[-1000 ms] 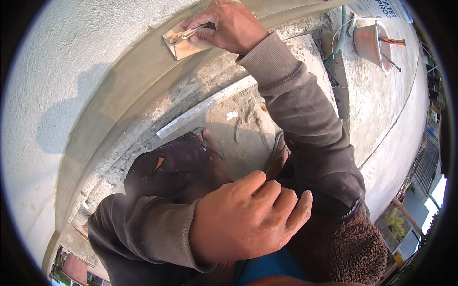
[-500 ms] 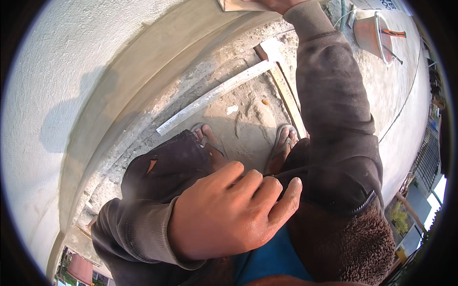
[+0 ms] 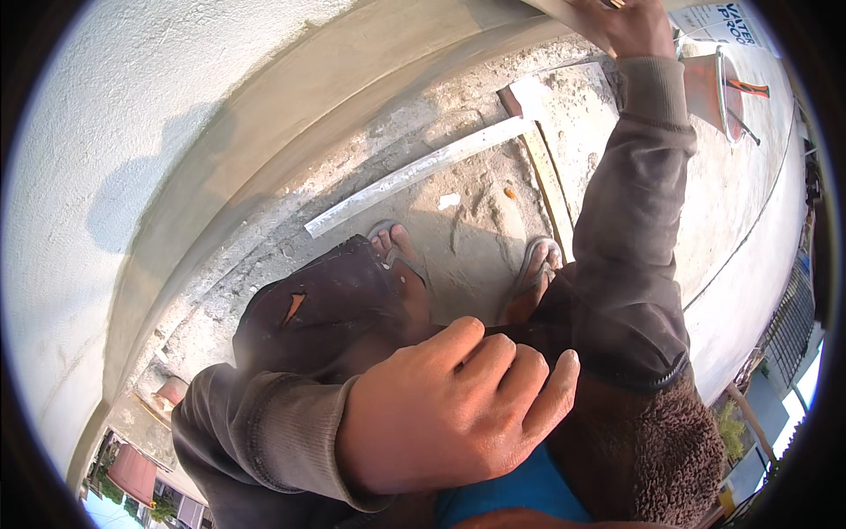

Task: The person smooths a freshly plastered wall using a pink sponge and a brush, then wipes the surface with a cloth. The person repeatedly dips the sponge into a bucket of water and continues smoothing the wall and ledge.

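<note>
My left hand [image 3: 463, 410] hangs in front of my body with the fingers curled in. Its palm side is turned away, so anything inside it is hidden. My right hand [image 3: 630, 28] reaches out to the top edge of the view, closed round a flat plastering float [image 3: 553, 7], mostly cut off by the frame. That float is close to the band of smooth grey-brown plaster [image 3: 282, 110] along the wall's lower part. Above this band the wall is rough and white [image 3: 97, 115].
On the ground lie a pale straightedge bar [image 3: 414, 179] and a wooden strip [image 3: 548, 181], meeting at one end. My sandalled feet stand near them. A bucket [image 3: 702, 88] holding an orange-and-black-handled tool [image 3: 749, 87] sits at the far right, beside a printed bag [image 3: 724, 25].
My right hand has moved to the right along the top with the float. My left hand stays curled, slightly lower and to the right. The view has shifted a little.
</note>
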Demonstrator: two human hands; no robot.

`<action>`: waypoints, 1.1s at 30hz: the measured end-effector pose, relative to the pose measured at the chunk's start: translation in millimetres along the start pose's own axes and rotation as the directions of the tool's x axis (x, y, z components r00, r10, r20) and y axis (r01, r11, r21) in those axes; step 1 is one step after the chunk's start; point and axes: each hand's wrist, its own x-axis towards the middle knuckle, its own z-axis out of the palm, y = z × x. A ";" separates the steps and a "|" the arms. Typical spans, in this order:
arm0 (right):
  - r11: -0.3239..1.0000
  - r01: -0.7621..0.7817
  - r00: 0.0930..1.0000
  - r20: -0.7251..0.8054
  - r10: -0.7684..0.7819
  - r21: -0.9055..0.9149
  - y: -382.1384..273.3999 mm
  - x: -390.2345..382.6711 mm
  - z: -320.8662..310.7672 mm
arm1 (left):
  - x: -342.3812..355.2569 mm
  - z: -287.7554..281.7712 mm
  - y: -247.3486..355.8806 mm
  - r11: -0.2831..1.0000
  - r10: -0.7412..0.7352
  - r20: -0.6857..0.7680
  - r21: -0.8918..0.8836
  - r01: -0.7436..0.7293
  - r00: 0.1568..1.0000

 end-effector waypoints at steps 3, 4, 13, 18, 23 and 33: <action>0.751 0.006 0.841 -0.410 0.354 0.660 -23.3 -73.2 35.7 | -3.8 -0.6 3.9 1.000 0.009 -0.006 -0.003 -0.009 1.000; 0.589 0.093 0.726 -0.460 0.511 0.802 -32.6 -97.1 45.5 | -3.8 0.8 4.0 1.000 0.019 -0.006 -0.017 -0.020 1.000; 0.168 0.121 0.471 -0.206 0.858 0.978 -89.2 -71.3 185.0 | -17.1 -19.7 8.3 0.994 -0.108 0.234 0.041 0.101 0.966; 0.303 -0.222 0.630 -0.101 0.770 0.927 -235.7 -129.1 291.8 | -11.5 -8.7 5.5 0.987 -0.159 0.229 0.047 0.153 0.960; 0.473 -0.184 0.441 -0.357 0.823 0.862 -162.6 -82.8 260.2 | -27.8 -21.3 1.1 0.972 -0.233 0.274 0.060 0.225 0.933; 0.366 -0.314 0.530 -0.158 0.833 0.876 -220.8 -98.8 266.0 | -15.2 -16.7 -15.5 0.981 -0.195 0.281 0.041 0.191 0.940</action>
